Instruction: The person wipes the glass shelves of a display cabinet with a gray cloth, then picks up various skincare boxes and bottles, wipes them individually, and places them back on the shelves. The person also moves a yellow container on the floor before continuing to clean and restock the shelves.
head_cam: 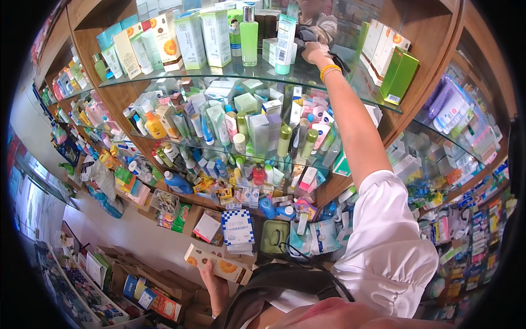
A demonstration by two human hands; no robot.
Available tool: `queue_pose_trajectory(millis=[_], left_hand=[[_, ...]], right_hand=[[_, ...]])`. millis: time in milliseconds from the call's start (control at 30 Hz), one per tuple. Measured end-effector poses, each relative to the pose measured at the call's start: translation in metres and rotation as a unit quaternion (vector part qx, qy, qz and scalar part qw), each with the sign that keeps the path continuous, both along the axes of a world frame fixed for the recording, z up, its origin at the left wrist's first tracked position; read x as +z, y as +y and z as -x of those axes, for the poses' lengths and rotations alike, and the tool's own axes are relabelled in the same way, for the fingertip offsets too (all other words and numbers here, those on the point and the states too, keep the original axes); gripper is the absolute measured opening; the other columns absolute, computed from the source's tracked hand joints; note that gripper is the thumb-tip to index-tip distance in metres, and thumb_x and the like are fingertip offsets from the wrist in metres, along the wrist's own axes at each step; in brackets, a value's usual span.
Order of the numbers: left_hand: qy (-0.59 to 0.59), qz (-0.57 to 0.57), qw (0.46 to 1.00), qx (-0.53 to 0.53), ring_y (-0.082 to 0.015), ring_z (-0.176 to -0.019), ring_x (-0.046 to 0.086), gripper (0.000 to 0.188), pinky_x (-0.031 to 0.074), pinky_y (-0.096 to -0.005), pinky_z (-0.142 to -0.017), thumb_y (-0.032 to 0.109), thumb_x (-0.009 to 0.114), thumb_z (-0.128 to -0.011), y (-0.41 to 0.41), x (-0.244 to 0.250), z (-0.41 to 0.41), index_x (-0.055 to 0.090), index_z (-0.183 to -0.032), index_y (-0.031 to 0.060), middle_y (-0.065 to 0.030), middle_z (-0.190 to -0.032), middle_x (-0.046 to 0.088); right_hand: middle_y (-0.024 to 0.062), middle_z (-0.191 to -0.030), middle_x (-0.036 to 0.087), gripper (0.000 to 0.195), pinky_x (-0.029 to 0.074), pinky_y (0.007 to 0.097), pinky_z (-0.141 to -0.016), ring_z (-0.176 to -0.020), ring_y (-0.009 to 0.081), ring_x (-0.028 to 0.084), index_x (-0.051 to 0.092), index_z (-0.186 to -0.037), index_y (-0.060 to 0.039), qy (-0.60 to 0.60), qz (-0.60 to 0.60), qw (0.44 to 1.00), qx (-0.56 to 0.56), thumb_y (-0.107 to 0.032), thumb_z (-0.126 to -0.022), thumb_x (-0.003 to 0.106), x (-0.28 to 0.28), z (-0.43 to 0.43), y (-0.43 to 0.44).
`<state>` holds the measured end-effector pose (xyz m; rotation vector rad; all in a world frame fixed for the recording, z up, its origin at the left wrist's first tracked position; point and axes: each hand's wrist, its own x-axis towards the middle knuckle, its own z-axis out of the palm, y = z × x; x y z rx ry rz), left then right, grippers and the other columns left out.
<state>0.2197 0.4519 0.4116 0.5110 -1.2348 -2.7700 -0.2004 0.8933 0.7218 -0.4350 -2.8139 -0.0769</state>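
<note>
Low in the view, my left hand grips a cream carton with orange flower prints. My right arm reaches up to the top glass shelf, where my right hand holds a dark cloth close to the shelf surface. Left of that hand stand a white and green tube, a small pale box and a green bottle with a silver cap. More flower-printed cartons stand further left. To the right are white cartons and a green box.
Lower glass shelves are crowded with bottles, tubes and boxes. Wooden uprights flank the cabinet. Below stand a blue-checked white pack, a green case and open cardboard boxes. More packed shelving lies at the right.
</note>
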Motion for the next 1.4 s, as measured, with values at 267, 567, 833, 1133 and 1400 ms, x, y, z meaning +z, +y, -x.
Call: queue_pose_trajectory(millis=[267,567,833,1133,1400], left_hand=[[-0.008,-0.023,0.998,-0.062,-0.0225,-0.099,0.053,0.046,0.044,-0.0372,-0.086,0.019,0.055,-0.086,0.002,-0.005,0.007,0.035,-0.124,0.0034,-0.0107,-0.109,0.051],[-0.015,-0.001,0.999,-0.034,-0.0223,-0.1,0.053,0.045,0.044,-0.0359,-0.088,0.018,0.054,-0.086,0.005,-0.002,0.006,0.035,-0.125,0.0048,-0.0106,-0.109,0.05],[0.008,0.003,1.0,0.019,-0.0222,-0.101,0.053,0.044,0.043,-0.0359,-0.089,0.016,0.055,-0.086,-0.007,-0.01,-0.002,0.037,-0.124,0.0042,-0.01,-0.111,0.05],[-0.014,0.015,0.998,0.063,-0.0219,-0.102,0.053,0.045,0.043,-0.0363,-0.089,0.016,0.055,-0.086,-0.009,-0.003,-0.021,0.036,-0.125,0.0049,-0.0101,-0.112,0.051],[0.009,0.005,1.0,0.01,-0.0221,-0.1,0.053,0.043,0.044,-0.0359,-0.087,0.016,0.054,-0.086,-0.009,-0.004,-0.017,0.036,-0.124,0.0055,-0.0108,-0.111,0.051]], right_hand=[[0.0194,-0.101,0.061,0.042,0.044,0.0363,-0.078,-0.089,0.0307,0.058,0.056,-0.106,0.0004,-0.09,0.11,0.971,0.19,-0.012,-0.066,0.059,0.018,-0.077,0.021],[0.011,-0.085,0.063,0.035,0.043,0.0272,-0.076,-0.077,0.0187,0.056,0.059,-0.098,-0.0009,-0.083,0.21,0.914,0.338,-0.012,-0.066,0.062,0.046,-0.187,0.021],[0.0169,-0.11,0.059,0.034,0.046,0.0438,-0.085,-0.1,0.034,0.058,0.059,-0.107,-0.0109,0.189,-0.024,0.975,-0.118,-0.027,-0.079,0.049,0.062,-0.113,0.07],[0.0149,-0.123,0.051,0.051,0.039,0.0399,-0.095,-0.115,0.033,0.047,0.054,-0.12,-0.0166,-0.026,0.059,0.997,0.039,-0.039,-0.074,0.053,0.003,-0.009,0.033],[0.0175,-0.125,0.051,0.046,0.039,0.0433,-0.096,-0.115,0.0382,0.047,0.057,-0.115,-0.006,-0.045,0.043,0.996,0.071,-0.026,-0.075,0.047,0.006,-0.049,-0.001]])
